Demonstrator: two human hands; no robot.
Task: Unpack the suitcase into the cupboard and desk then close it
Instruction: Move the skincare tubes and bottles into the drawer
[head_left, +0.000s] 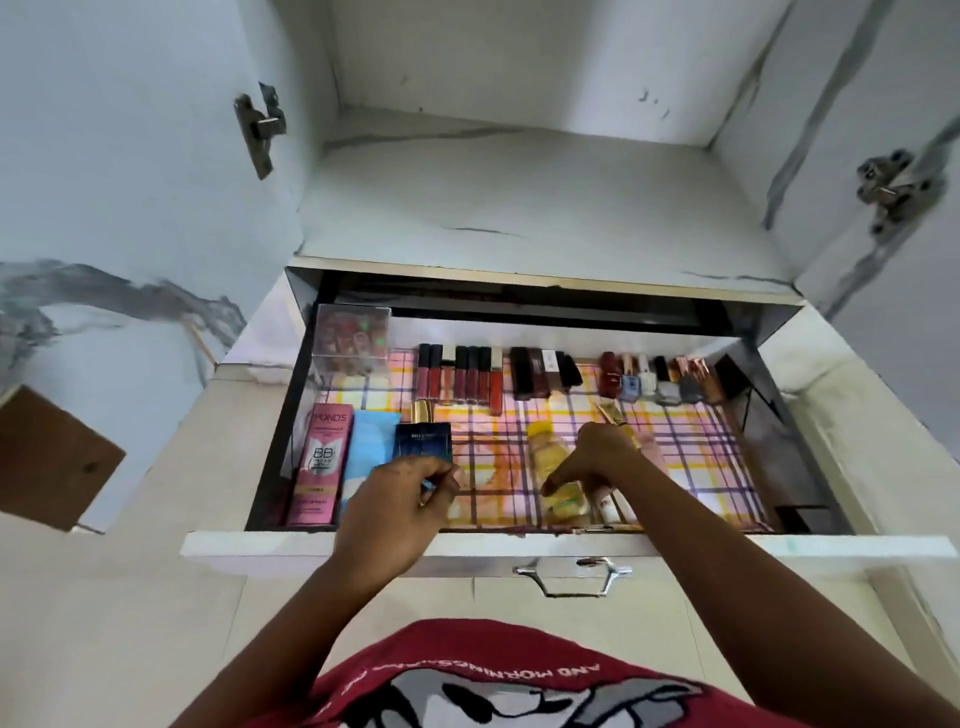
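Now | left hand (400, 499) pinches blue perfume box (423, 441), frame centre | right hand (597, 457) curled on yellow bottle (553, 467) | drawer (519, 543) open.

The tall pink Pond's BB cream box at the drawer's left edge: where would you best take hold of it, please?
Pinch the pink Pond's box by its long side faces from above; it lies flat, with the drawer wall and blue packet crowding both sides.

Open drawer (519, 540): bare plaid liner (691, 467) right of the yellow bottle (550, 467) offers passage; lip-gloss row (460, 374) blocks the rear wall, boxes (322, 462) apparently crowd the left.
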